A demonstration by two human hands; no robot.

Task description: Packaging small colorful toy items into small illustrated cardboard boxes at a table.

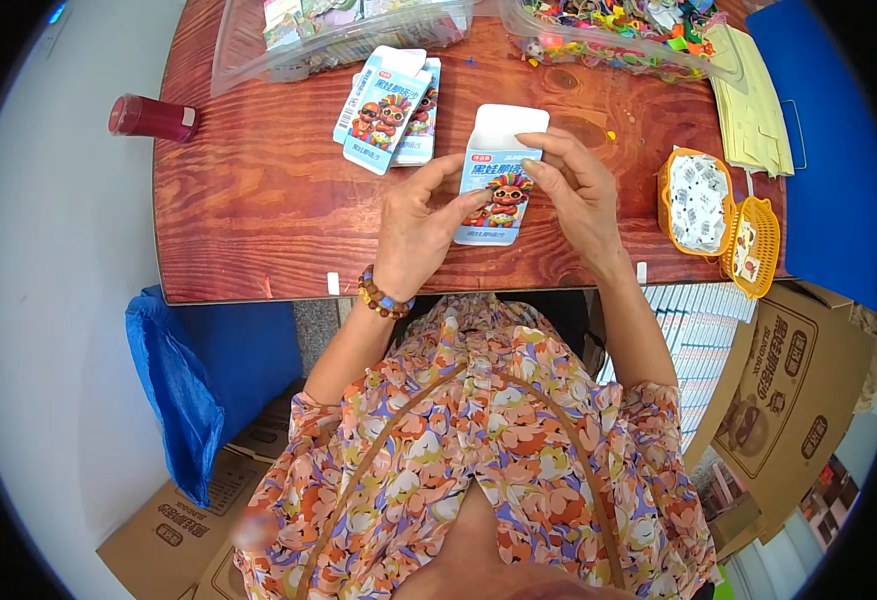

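Between my hands, over the near part of the red-brown wooden table (269, 210), is a small light-blue carton (499, 215) printed with a cartoon figure. Its white top flap stands open at the far end. My left hand (421, 215) grips the carton's left side, thumb across the front and fingers behind it. At the upper right edge, by the flap's base, my right hand (574, 185) holds the carton between thumb and fingers. Farther off to the left lie a few matching cartons (384, 115), overlapping in a small pile, the uppermost with its flap open.
Clear plastic bins stand at the back, one with packets (359, 25), one with colourful small toys (639, 30). A yellow basket (667, 205) of white packets sits right, near yellow paper sheets (754, 110). A dark-red jar (154, 117) lies left. Brown cardboard boxes (794, 385) flank me below.
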